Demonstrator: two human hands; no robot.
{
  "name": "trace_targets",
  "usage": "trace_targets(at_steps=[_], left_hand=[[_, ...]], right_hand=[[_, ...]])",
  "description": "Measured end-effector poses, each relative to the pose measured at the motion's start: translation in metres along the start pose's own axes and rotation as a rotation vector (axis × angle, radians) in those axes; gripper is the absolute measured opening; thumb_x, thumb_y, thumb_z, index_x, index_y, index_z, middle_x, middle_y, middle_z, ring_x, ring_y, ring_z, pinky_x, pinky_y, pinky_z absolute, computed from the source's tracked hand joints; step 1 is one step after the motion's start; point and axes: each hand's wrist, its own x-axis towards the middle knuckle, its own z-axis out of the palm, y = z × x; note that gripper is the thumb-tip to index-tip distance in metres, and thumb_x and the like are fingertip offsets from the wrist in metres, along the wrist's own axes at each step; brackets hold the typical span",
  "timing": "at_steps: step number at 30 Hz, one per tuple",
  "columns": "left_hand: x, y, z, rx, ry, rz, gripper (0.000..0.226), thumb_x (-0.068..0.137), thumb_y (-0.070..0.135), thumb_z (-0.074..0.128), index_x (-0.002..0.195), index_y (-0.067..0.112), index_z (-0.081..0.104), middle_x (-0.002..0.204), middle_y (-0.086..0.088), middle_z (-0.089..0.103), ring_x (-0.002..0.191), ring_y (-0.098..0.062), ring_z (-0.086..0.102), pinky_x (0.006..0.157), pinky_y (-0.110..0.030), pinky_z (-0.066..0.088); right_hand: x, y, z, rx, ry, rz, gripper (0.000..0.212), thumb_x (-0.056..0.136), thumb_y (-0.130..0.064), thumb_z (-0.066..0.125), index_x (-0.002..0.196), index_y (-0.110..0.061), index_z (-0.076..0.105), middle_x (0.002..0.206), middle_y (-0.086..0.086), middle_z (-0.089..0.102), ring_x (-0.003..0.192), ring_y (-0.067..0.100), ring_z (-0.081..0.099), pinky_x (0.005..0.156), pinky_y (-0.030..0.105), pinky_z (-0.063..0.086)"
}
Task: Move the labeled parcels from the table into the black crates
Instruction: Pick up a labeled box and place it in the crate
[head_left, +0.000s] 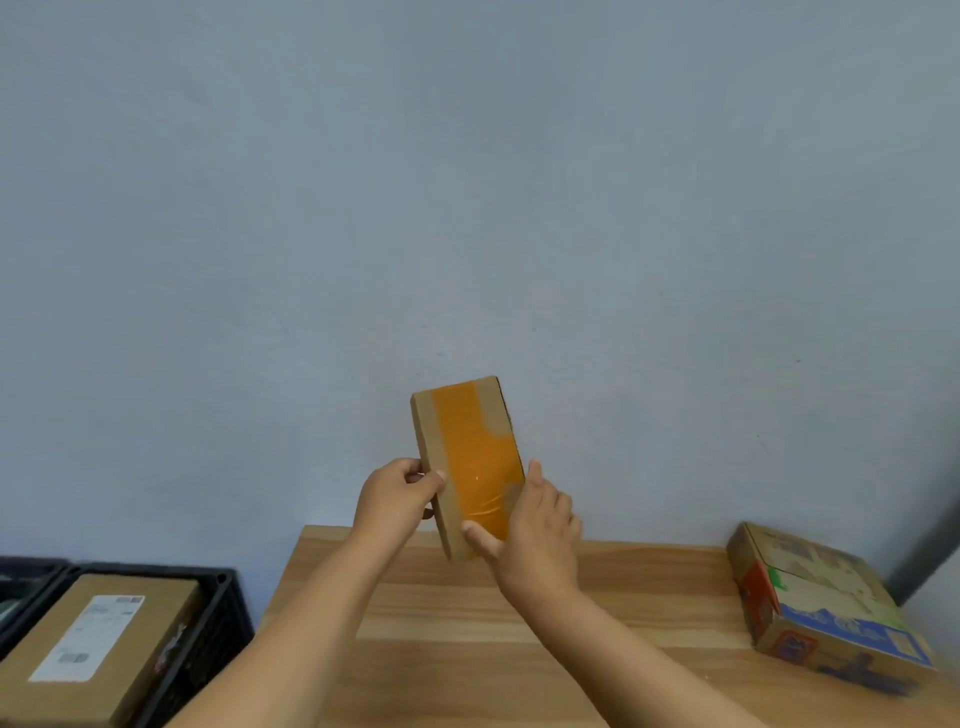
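A small cardboard parcel (467, 452) wrapped in orange tape is held upright in the air above the far edge of the wooden table (467, 623). My left hand (395, 499) grips its left edge, thumb on the front. My right hand (535, 535) holds its lower right corner, thumb across the front and fingers behind. No label shows on the face turned to me. A black crate (218, 629) at the lower left holds a brown parcel with a white label (88, 639).
A printed cardboard box (826, 608) lies on the table's right end. A second black crate (26, 582) sits at the far left edge of the view. A plain grey-blue wall stands behind the table.
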Motion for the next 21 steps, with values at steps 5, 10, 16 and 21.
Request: trace_targets(at_steps=[5, 10, 16, 21], left_hand=[[-0.002, 0.024, -0.035, -0.006, 0.017, 0.09, 0.028, 0.094, 0.023, 0.056, 0.119, 0.012, 0.06, 0.1, -0.001, 0.066, 0.091, -0.018, 0.064, 0.08, -0.034, 0.056], [-0.005, 0.051, -0.057, 0.031, 0.048, 0.208, 0.019, 0.093, 0.027, 0.057, 0.112, 0.025, 0.059, 0.091, 0.015, 0.061, 0.086, -0.006, 0.059, 0.08, -0.032, 0.053], [-0.011, 0.078, -0.076, -0.051, 0.066, 0.289, 0.024, 0.094, 0.017, 0.056, 0.115, 0.028, 0.059, 0.086, 0.009, 0.066, 0.074, -0.014, 0.066, 0.062, -0.021, 0.054], [-0.013, 0.095, -0.085, -0.209, -0.032, 0.263, 0.029, 0.102, 0.021, 0.038, 0.124, 0.027, 0.055, 0.099, 0.005, 0.066, 0.089, -0.015, 0.068, 0.073, -0.019, 0.053]], right_hand=[[0.03, -0.006, -0.039, 0.181, 0.059, -0.067, 0.053, 0.096, -0.049, 0.042, 0.142, -0.022, 0.04, 0.129, 0.0, 0.051, 0.12, 0.016, 0.044, 0.097, 0.031, 0.038], [0.05, -0.026, -0.076, 0.625, -0.061, -0.051, 0.028, 0.099, -0.03, 0.044, 0.102, -0.017, 0.068, 0.076, -0.002, 0.062, 0.075, 0.015, 0.056, 0.071, 0.03, 0.045], [0.052, -0.046, -0.101, 0.878, -0.102, 0.003, 0.031, 0.099, -0.027, 0.044, 0.084, -0.013, 0.068, 0.076, 0.01, 0.069, 0.067, 0.016, 0.055, 0.067, 0.027, 0.047], [0.049, -0.051, -0.114, 1.0, -0.198, 0.046, 0.03, 0.099, -0.037, 0.043, 0.096, -0.02, 0.067, 0.087, 0.005, 0.074, 0.085, 0.017, 0.064, 0.078, 0.029, 0.05]])
